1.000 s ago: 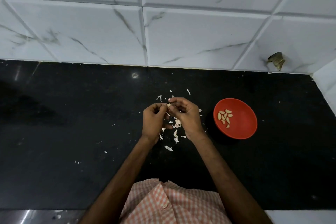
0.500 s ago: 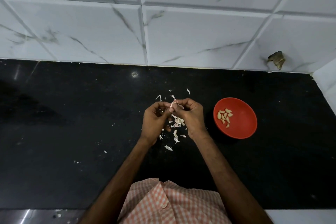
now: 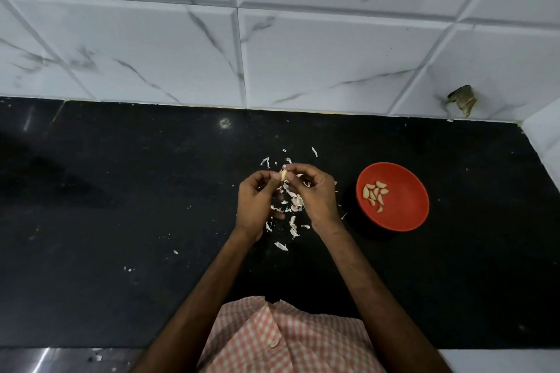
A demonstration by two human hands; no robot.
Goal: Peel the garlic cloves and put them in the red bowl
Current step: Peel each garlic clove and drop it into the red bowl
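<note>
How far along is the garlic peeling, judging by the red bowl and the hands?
Done: several peeled cloves lie in the red bowl, and loose skins litter the black counter. In hand: the left hand and right hand both pinch one garlic clove above the skins. To do: finish that clove and drop it in the bowl. Whether unpeeled cloves remain among the skins, I cannot tell.

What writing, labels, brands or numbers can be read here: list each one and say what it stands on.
None. No text, label, brand or number shows on the red bowl, the marble-patterned wall tiles, the black countertop or the checked shirt.
</note>
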